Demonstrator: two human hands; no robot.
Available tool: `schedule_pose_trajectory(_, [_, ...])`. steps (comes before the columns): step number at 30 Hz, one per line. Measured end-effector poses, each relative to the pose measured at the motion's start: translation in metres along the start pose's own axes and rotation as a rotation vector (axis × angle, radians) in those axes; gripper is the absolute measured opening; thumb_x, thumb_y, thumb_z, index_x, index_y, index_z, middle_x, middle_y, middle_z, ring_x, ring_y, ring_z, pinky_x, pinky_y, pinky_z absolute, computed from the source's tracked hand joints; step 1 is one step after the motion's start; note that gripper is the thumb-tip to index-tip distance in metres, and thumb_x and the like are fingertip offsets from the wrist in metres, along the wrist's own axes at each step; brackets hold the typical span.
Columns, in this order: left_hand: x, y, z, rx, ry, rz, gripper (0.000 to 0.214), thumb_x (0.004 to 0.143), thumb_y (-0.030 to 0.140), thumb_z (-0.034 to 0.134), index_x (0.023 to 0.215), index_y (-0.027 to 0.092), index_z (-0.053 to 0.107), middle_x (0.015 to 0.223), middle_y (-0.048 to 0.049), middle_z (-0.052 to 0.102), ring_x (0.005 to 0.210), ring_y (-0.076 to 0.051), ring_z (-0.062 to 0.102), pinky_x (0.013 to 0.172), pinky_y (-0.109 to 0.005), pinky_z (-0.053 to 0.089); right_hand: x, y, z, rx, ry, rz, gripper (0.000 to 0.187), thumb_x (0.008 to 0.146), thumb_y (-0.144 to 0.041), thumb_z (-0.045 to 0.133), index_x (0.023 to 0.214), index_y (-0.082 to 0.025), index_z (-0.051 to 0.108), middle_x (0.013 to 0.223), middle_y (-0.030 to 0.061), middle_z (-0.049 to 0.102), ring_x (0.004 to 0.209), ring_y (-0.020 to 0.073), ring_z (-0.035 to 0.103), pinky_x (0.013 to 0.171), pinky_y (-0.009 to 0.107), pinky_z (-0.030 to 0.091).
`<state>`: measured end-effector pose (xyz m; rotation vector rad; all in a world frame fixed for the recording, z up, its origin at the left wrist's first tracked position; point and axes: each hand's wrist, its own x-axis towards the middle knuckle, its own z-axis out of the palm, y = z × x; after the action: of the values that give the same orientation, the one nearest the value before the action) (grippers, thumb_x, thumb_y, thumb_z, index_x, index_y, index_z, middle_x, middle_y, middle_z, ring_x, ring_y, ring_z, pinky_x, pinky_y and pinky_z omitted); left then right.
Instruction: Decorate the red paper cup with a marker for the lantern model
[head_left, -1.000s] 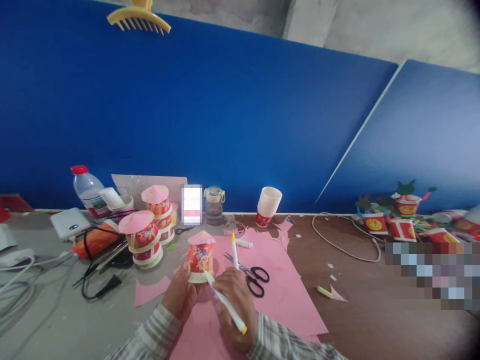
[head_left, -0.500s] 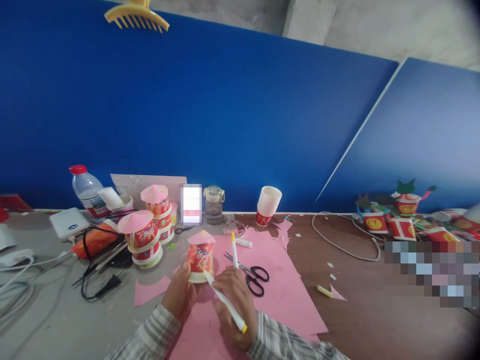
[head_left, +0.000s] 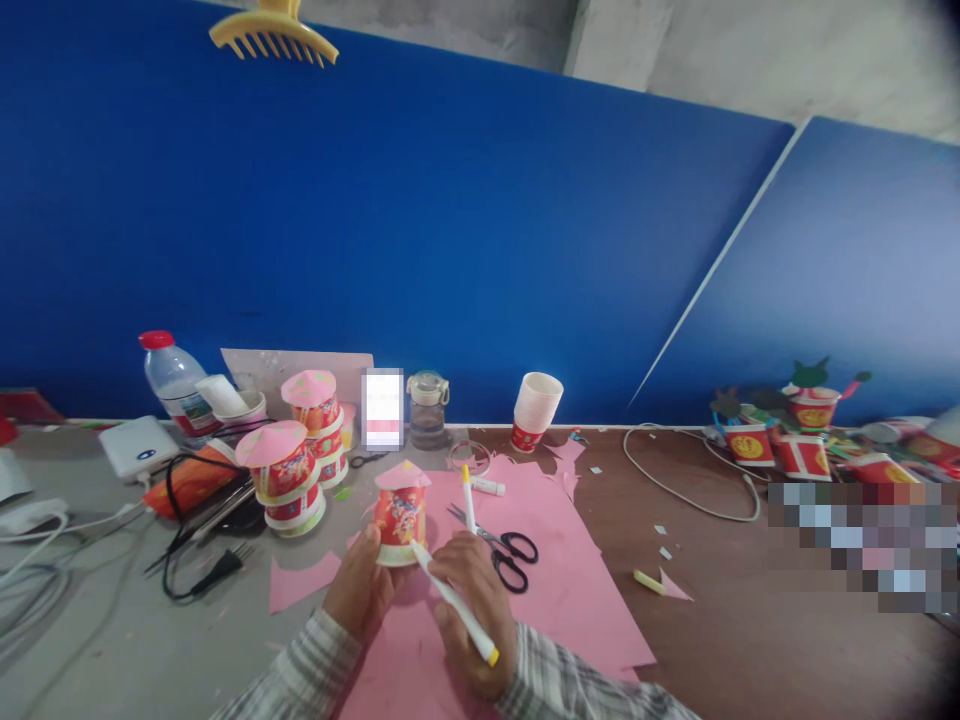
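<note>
A craft workshop, roughly fitted out. The counter (head_left: 750, 620) is strewn with pink paper (head_left: 570, 590), offcuts, scissors (head_left: 504, 552) and loose cables (head_left: 690, 490). 2 stacks of roofed paper cups (head_left: 283, 475) stand at the left, a stack of plain cups (head_left: 534, 408) waits at the back, and more decorated cups (head_left: 795, 440) crowd the right. Blue partition panels (head_left: 420, 220) stand behind, under bare concrete wall (head_left: 750, 50).

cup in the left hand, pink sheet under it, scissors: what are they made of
The cup in the left hand looks like paper: glossy red print, white rolled rim, matte pink paper cone on top. The pink sheet looks like matte craft paper, with cut edges. The scissors seem to have metal blades with black, probably plastic, handles.
</note>
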<state>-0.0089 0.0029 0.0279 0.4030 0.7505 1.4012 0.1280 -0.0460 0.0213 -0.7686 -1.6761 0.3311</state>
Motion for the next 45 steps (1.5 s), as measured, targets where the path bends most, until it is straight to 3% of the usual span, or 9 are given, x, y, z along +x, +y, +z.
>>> schedule_pose_trajectory(6, [0.0025,0.0004,-0.0011,-0.012,0.043,-0.036,0.055,0.041,0.045,0.066,0.086,0.014,0.061,0.078,-0.0166,0.069,0.081,-0.039,0.057,0.063,-0.053,0.048,0.0039,-0.0009,-0.0034,0.001,0.032,0.009,0.020,0.079,-0.020,0.051,0.097,-0.021,0.059,0.083,0.0045,0.064,0.077,0.0235,0.061,0.081,0.044,0.048])
schedule_pose_trajectory(25, [0.0016,0.0021,-0.0013,-0.080,0.026,-0.083,0.048,0.054,0.044,0.058,0.089,0.012,0.060,0.083,-0.0183,0.068,0.083,-0.037,0.057,0.067,-0.049,0.048,0.0011,-0.0039,-0.0032,0.029,-0.022,-0.031,0.020,0.082,-0.029,0.048,0.097,-0.021,0.059,0.080,0.0049,0.064,0.073,0.0245,0.060,0.078,0.046,0.047])
schedule_pose_trajectory(35, [0.0048,0.0018,-0.0020,-0.089,0.082,-0.114,0.042,0.059,0.043,0.054,0.088,0.013,0.058,0.076,-0.0173,0.068,0.073,-0.036,0.060,0.055,-0.047,0.051,-0.0003,-0.0034,-0.0011,0.056,-0.032,-0.015,0.023,0.084,-0.032,0.045,0.092,-0.020,0.062,0.079,0.0050,0.066,0.073,0.0233,0.061,0.079,0.045,0.047])
schedule_pose_trajectory(45, [0.0057,0.0003,-0.0044,-0.091,0.102,-0.132,0.045,0.055,0.044,0.057,0.090,0.015,0.057,0.077,-0.0162,0.067,0.067,-0.035,0.061,0.059,-0.051,0.049,0.0011,-0.0042,-0.0017,0.059,-0.057,0.006,0.021,0.082,-0.029,0.046,0.093,-0.020,0.061,0.078,0.0053,0.066,0.074,0.0240,0.061,0.076,0.043,0.048])
